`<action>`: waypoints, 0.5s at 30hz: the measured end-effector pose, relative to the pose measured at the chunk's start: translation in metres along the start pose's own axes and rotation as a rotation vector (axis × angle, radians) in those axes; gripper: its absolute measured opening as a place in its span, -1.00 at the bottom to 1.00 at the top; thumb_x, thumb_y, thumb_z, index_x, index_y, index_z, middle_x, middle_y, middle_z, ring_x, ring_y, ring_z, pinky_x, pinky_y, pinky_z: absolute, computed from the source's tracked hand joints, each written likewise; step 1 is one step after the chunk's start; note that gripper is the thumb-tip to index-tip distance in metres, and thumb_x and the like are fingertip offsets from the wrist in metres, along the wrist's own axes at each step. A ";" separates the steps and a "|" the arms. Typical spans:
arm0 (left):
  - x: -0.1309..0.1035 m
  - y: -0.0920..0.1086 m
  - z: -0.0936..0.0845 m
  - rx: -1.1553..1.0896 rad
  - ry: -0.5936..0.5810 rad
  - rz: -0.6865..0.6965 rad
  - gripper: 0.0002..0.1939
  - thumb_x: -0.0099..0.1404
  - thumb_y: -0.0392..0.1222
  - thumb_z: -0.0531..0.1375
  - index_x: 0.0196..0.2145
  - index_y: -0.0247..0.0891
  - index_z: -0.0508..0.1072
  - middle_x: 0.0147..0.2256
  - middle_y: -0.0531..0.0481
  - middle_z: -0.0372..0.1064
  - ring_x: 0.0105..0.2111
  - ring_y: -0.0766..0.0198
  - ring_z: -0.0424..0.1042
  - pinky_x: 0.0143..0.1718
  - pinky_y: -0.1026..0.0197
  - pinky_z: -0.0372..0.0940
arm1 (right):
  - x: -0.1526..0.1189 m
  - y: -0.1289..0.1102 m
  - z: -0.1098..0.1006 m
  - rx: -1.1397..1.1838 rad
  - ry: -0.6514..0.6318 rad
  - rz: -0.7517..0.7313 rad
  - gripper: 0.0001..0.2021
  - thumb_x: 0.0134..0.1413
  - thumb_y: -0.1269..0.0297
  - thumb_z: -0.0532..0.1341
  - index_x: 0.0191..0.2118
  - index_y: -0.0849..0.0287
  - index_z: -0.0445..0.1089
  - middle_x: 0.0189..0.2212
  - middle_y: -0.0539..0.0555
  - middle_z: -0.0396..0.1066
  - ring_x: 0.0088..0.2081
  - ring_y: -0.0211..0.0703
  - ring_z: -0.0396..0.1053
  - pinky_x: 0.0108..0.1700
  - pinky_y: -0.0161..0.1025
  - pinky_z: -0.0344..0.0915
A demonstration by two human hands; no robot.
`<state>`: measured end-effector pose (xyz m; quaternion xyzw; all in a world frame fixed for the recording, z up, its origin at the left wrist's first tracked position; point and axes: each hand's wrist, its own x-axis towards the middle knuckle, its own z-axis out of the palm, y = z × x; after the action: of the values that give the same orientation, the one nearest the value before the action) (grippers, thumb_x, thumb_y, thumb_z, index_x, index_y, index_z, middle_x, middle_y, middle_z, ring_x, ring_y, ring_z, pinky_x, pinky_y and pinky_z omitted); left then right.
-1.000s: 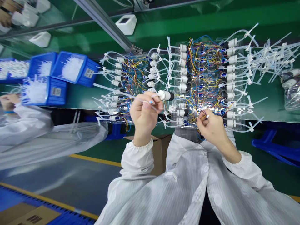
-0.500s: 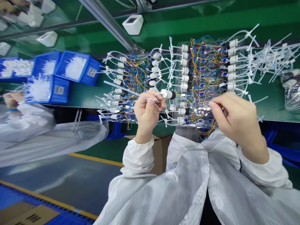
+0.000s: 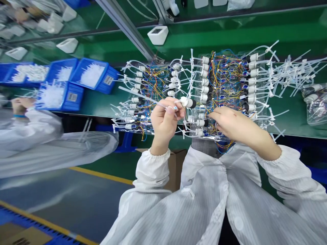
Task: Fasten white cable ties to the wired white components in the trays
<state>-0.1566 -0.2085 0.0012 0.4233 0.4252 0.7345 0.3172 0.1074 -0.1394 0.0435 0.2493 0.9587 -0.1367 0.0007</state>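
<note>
My left hand [image 3: 167,117] is closed on a white zip tie [image 3: 139,96], whose long tail points up and left. A white cylinder with a black end [image 3: 188,102] sticks out at the right of the same fingers. My right hand [image 3: 233,122] is over the wired assembly [image 3: 222,81], its fingertips together at the yellow and blue wires; whatever they pinch is too small to tell. White cylinders with looped ties line both sides of that assembly. A second wired assembly [image 3: 155,81] lies behind and left of my left hand.
Blue bins [image 3: 108,80] of white parts stand at the left, near another person's hands. Loose zip ties [image 3: 293,73] and a clear bag [image 3: 316,109] lie at the right. A metal post [image 3: 127,27] rises behind the green table. A white device [image 3: 157,35] stands beside it.
My right hand has moved left and its fingertips have come down to the wires, closer to my left hand. My left hand keeps the tie and cylinder. The view has shifted slightly.
</note>
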 end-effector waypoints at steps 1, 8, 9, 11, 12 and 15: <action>0.002 0.000 -0.001 -0.001 -0.005 0.004 -0.35 0.50 0.33 0.63 -0.32 -0.16 0.42 -0.30 0.08 0.46 -0.47 0.39 0.43 -0.47 0.31 0.33 | -0.001 0.002 0.001 0.016 0.022 -0.010 -0.73 0.45 0.69 0.32 0.04 0.19 0.60 0.02 0.21 0.67 0.02 0.07 0.59 -0.03 -0.12 0.37; 0.015 -0.002 -0.006 0.011 -0.041 0.041 -0.26 0.46 0.41 0.63 -0.38 -0.18 0.38 -0.33 0.07 0.48 -0.55 0.43 0.36 -0.56 0.33 0.21 | -0.001 0.006 0.014 0.001 0.082 0.037 -0.70 0.47 0.74 0.25 0.02 0.23 0.62 0.02 0.25 0.67 0.04 0.06 0.57 0.08 -0.12 0.40; 0.016 -0.002 -0.005 0.012 -0.045 0.036 -0.26 0.45 0.41 0.64 -0.39 -0.18 0.38 -0.33 0.07 0.49 -0.55 0.43 0.36 -0.56 0.33 0.20 | 0.000 0.006 0.015 -0.005 0.090 0.039 -0.69 0.47 0.74 0.23 0.02 0.24 0.62 0.02 0.25 0.68 0.04 0.06 0.56 0.09 -0.11 0.39; 0.016 -0.003 -0.003 0.009 -0.047 0.025 -0.28 0.44 0.39 0.65 -0.38 -0.18 0.40 -0.33 0.07 0.49 -0.53 0.42 0.39 -0.55 0.33 0.19 | 0.000 0.007 0.017 -0.010 0.118 0.026 -0.69 0.47 0.73 0.23 0.01 0.23 0.63 0.00 0.24 0.69 0.03 0.08 0.54 0.08 -0.09 0.38; 0.016 -0.003 -0.002 0.006 -0.044 0.024 -0.29 0.44 0.37 0.66 -0.37 -0.18 0.41 -0.32 0.07 0.49 -0.52 0.42 0.40 -0.54 0.33 0.20 | -0.001 0.008 0.018 -0.008 0.133 0.011 -0.69 0.47 0.72 0.23 0.00 0.22 0.63 -0.01 0.24 0.69 0.03 0.08 0.53 0.08 -0.09 0.38; 0.014 -0.003 0.001 0.000 -0.017 0.009 -0.36 0.48 0.29 0.66 -0.34 -0.17 0.44 -0.29 0.06 0.51 -0.49 0.40 0.43 -0.51 0.32 0.24 | -0.001 0.011 0.020 0.021 0.182 -0.036 -0.71 0.51 0.68 0.22 0.00 0.20 0.65 -0.06 0.22 0.69 0.02 0.10 0.52 0.07 -0.07 0.37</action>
<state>-0.1613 -0.1948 0.0038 0.4315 0.4205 0.7322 0.3176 0.1123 -0.1363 0.0212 0.2435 0.9576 -0.1238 -0.0914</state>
